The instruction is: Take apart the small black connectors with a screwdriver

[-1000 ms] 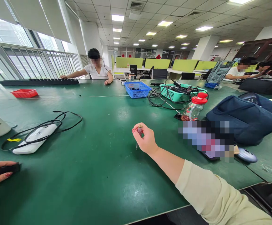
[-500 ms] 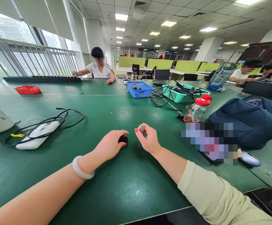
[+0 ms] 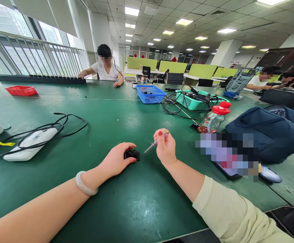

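My left hand (image 3: 118, 158) rests on the green table (image 3: 98, 202), its thumb and fingers closed round a small black block-like part (image 3: 133, 155). The part's kind is hard to make out, and its left side is hidden by the hand. In my right hand (image 3: 166, 148) is a slim screwdriver (image 3: 151, 146) with a clear handle, pinched between thumb and fingers. Its shaft slants down to the left. The tip ends a little to the right of the black part, apart from it.
A white power bank (image 3: 31, 145) with a black cable lies left. Farther back are a red tray (image 3: 21, 90), a blue basket (image 3: 150, 96) and a green basket (image 3: 195, 101) with cables. Right stand a red-lidded jar (image 3: 213, 119), a navy bag (image 3: 266, 131) and a mouse (image 3: 270, 173). A person (image 3: 107, 69) sits opposite.
The screwdriver has gone from nearly upright to slanted, its tip pointing left toward the black part. My right hand has turned and shifted slightly right; more of the black part shows.
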Demonstrator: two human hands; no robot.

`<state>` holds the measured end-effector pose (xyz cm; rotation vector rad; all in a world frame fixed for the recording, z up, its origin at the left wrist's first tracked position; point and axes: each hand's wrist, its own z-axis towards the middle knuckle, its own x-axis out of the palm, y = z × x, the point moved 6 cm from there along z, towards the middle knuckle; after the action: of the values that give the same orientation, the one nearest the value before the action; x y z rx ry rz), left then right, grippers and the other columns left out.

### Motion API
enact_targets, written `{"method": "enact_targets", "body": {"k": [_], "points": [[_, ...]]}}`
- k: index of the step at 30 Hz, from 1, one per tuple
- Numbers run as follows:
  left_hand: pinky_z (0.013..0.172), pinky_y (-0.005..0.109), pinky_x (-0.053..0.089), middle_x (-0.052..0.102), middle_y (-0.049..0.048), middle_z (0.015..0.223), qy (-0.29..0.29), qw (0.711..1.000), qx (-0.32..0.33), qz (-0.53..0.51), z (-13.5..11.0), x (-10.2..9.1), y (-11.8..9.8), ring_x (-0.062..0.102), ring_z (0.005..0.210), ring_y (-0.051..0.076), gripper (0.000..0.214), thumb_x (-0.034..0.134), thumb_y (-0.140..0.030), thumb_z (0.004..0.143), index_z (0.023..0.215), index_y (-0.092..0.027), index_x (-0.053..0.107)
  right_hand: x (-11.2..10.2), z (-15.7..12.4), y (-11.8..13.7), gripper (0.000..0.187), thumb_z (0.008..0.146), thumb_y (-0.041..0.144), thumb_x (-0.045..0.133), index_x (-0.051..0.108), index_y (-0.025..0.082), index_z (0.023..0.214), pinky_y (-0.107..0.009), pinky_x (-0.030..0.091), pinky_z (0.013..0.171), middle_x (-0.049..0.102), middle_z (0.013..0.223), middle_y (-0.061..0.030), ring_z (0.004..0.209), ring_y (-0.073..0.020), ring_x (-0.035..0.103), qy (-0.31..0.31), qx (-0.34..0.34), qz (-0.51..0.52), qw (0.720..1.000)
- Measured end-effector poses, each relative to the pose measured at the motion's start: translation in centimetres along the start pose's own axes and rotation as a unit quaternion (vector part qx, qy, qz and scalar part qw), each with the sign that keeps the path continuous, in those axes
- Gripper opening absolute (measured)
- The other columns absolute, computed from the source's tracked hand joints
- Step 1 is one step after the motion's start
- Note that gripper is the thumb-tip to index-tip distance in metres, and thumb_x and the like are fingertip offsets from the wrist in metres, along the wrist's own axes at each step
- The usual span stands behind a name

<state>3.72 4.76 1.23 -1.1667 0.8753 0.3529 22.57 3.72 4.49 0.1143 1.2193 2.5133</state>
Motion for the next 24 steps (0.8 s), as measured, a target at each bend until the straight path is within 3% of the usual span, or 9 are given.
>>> {"method": "enact_targets", "body": {"k": [4,11,18,24], "points": [[0.094,0.042,0.05,0.07,0.0021,0.105,0.002,0.999,0.0,0.043,0.0,0.0,-0.1,0.062,0.101,0.025,0.032,0.072,-0.03,0.075,0.107,-0.026,0.067,0.1,-0.2,0.1,0.044,0.088,0.064,0.047,0.053,0.022,0.077,-0.025,0.04,0.052,0.05,0.062,0.0025,0.052,-0.0107,0.045,0.012,-0.002,0.034,0.999],[0.095,0.04,0.048,0.07,0.001,0.106,0.013,0.999,0.008,0.044,0.0,0.1,-0.1,0.06,0.102,0.024,0.026,0.069,-0.029,0.079,0.104,-0.028,0.068,0.9,-0.7,0.2,0.042,0.089,0.061,0.049,0.054,0.022,0.076,-0.024,0.039,0.051,0.051,0.063,0.0014,0.055,-0.0114,0.047,0.061,-0.006,0.002,0.998],[0.092,0.04,0.05,0.07,0.0021,0.1,0.012,0.999,0.003,0.051,0.2,0.0,0.0,0.061,0.096,0.024,0.029,0.071,-0.033,0.076,0.104,-0.027,0.069,1.2,-0.6,0.2,0.044,0.09,0.062,0.048,0.053,0.022,0.072,-0.024,0.037,0.049,0.048,0.058,0.0026,0.051,-0.0105,0.044,0.084,-0.004,-0.001,0.996],[0.092,0.039,0.051,0.071,0.0026,0.102,0.001,0.998,0.027,0.049,0.1,0.0,-0.1,0.062,0.096,0.023,0.026,0.062,-0.036,0.082,0.106,-0.027,0.069,1.0,-0.5,0.8,0.045,0.089,0.062,0.047,0.053,0.022,0.071,-0.024,0.036,0.049,0.045,0.054,0.004,0.048,-0.01,0.041,0.077,0.004,-0.015,0.997]]}}
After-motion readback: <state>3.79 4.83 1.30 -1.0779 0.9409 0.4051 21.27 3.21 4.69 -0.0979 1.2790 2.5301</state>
